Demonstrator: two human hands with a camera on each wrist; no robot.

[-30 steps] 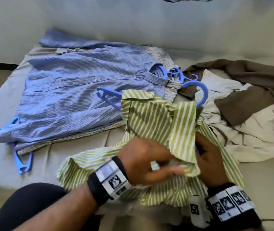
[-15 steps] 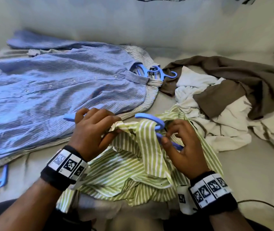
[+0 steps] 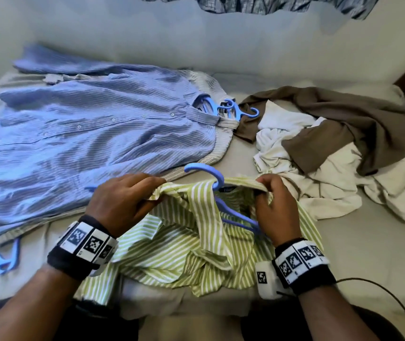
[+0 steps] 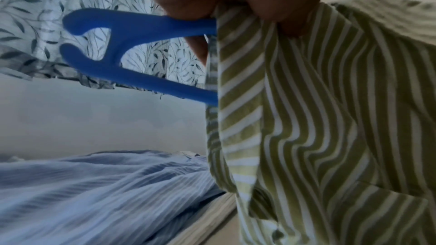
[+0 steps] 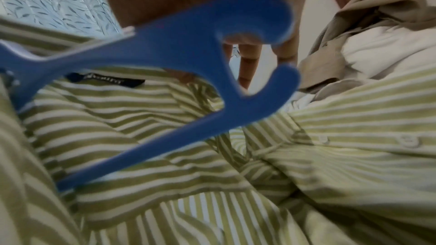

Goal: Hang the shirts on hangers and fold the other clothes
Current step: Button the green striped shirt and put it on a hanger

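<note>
A green-and-white striped shirt (image 3: pixel 184 244) lies crumpled on the bed in front of me, with a blue plastic hanger (image 3: pixel 211 175) inside its neck opening, hook sticking out toward the far side. My left hand (image 3: pixel 132 195) pinches the collar's left side (image 4: pixel 235 25), with the hanger's left end (image 4: pixel 113 47) jutting out beside it. My right hand (image 3: pixel 270 193) grips the collar's right side, above the hanger's right arm (image 5: pixel 165 59). The shirt's dark neck label (image 5: pixel 106 80) shows in the right wrist view.
A blue striped shirt (image 3: pixel 85 134) on blue hangers (image 3: pixel 235 110) lies flat at the left, over another striped shirt. A heap of brown (image 3: pixel 344 129) and white clothes (image 3: pixel 319 188) covers the right. Loose blue hangers (image 3: pixel 2 257) lie at the left edge. A wall runs behind.
My hands have spread apart along the green shirt's collar, the right one moving from the hanger arm up to the collar. The hanger hook now pokes out between them.
</note>
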